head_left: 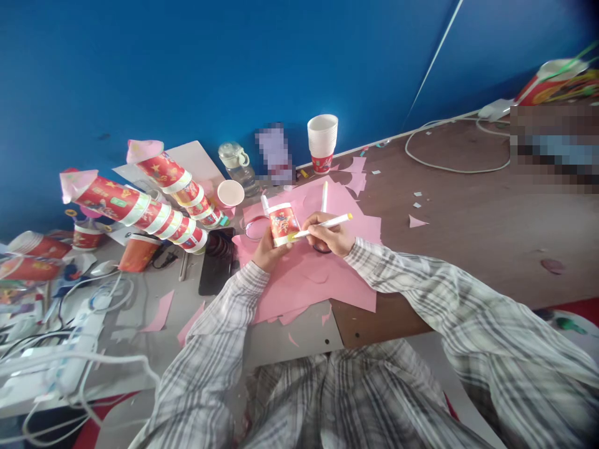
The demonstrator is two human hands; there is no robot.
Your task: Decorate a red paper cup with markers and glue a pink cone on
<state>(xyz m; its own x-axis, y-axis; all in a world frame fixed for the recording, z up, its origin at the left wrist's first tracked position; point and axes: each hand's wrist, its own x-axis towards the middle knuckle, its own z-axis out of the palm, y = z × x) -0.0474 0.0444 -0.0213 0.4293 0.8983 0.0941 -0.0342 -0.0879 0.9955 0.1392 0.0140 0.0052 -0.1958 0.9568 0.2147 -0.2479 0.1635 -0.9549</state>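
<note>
Head view: the left hand (269,251) grips a red printed paper cup with white edges (283,222), holding it slightly tilted above the pink paper sheets (318,290) on the tabletop (468,218). The right hand (330,236) grips a slim white marker with a yellow end (336,221) in a pen hold. The marker's tip meets the cup's lower edge, just left of the right hand; whether it is pressing there cannot be told.

Judged step: applying yellow colour along that edge. The next move calls for a firm left-hand grip, a gradual turn of the cup, and light, even tip contact.

Surroundings: two towers of red paper cups topped with pink paper cones (110,198) lean well left of the left hand. A nested stack of white paper cups (322,134) stands beyond the right hand.
</note>
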